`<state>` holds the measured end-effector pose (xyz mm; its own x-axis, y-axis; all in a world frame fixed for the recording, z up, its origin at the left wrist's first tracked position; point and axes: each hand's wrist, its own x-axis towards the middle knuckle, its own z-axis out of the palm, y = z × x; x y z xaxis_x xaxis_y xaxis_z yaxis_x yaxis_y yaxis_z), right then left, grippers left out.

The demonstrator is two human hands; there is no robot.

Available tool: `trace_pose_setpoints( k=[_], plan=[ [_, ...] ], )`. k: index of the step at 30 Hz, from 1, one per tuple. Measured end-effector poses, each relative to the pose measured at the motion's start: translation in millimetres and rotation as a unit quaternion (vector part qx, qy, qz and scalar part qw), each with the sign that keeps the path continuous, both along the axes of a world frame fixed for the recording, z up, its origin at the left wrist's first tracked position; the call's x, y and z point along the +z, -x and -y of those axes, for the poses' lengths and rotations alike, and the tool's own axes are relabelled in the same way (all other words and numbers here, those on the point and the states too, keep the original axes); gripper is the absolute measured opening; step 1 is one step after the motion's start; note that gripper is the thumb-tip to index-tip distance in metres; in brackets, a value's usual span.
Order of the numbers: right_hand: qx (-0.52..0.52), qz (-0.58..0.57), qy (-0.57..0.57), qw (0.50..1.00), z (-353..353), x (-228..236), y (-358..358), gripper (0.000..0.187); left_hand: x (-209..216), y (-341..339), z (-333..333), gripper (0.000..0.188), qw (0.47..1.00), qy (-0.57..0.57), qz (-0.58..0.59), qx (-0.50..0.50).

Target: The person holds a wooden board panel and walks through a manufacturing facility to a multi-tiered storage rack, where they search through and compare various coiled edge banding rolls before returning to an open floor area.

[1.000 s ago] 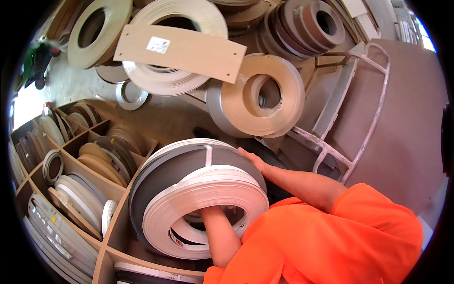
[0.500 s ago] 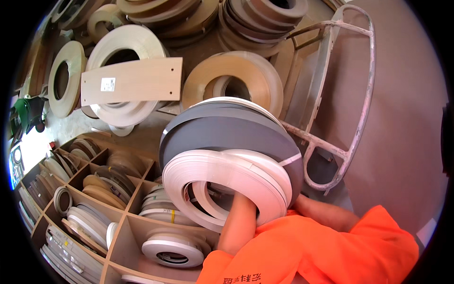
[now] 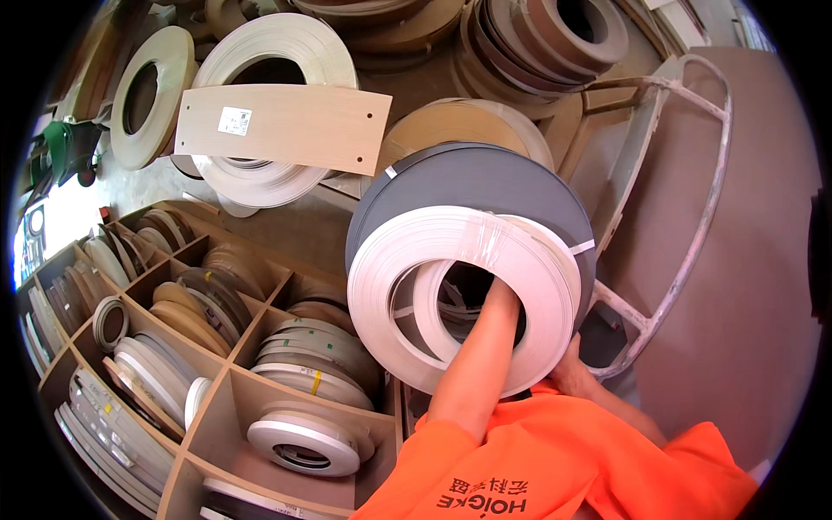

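A stack of edge banding rolls is held in front of me. The nearest is a white roll (image 3: 373, 303) with clear tape across its upper rim. Behind it sit a second white roll (image 3: 568, 277) and a larger dark grey roll (image 3: 459, 178) with white strips stuck on its edge. My left hand (image 3: 503, 299) reaches through the centre holes, its fingers hidden inside. At the lower right rim, my right hand (image 3: 568, 368) grips the stack from the side, partly covered by the rolls.
A wooden compartment rack (image 3: 221, 416) full of rolls stands lower left. A drilled wooden board (image 3: 295, 126) rests across a large cream roll (image 3: 321, 48). Right of the stack is a worn metal frame (image 3: 706, 217). More brown rolls (image 3: 542, 39) are piled behind.
The held rolls have moved right and up in view and now face me more squarely. My left arm stays through their holes. More of my right hand shows at the rim.
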<state>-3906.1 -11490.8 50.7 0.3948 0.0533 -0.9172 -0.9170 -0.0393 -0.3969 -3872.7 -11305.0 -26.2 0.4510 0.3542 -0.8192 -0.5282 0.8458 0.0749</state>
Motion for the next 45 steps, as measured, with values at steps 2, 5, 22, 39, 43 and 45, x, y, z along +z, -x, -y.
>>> trace_pose_setpoints(
  k=[2, 5, 22, 39, 43, 45],
  plan=[
    [-0.014, -0.003, -0.011, 1.0, -8, 6, -8, 0.055, -5, -8, 4, 0.049, 1.0, 0.011, 0.005, 0.005],
    [-0.029, 0.011, -0.021, 0.999, -26, 18, -24, 0.057, -17, -16, 10, 0.049, 0.999, 0.03, 0.014, 0.018],
    [0.551, 0.498, 0.231, 0.629, -115, -19, -110, 0.077, 73, 374, 17, 0.068, 0.481, -0.262, -0.799, -0.25],
    [0.781, 0.273, -0.405, 0.388, -203, 14, 140, 0.048, 102, 470, 10, 0.089, 0.577, 0.017, -0.817, -0.019],
    [0.758, 0.283, -0.558, 0.184, -177, -37, 260, 0.04, 110, 473, 21, 0.087, 0.588, -0.007, -0.805, 0.083],
    [0.719, 0.328, -0.607, 0.083, -167, -58, 327, 0.038, 118, 471, 15, 0.087, 0.578, -0.008, -0.808, 0.115]
  ],
)
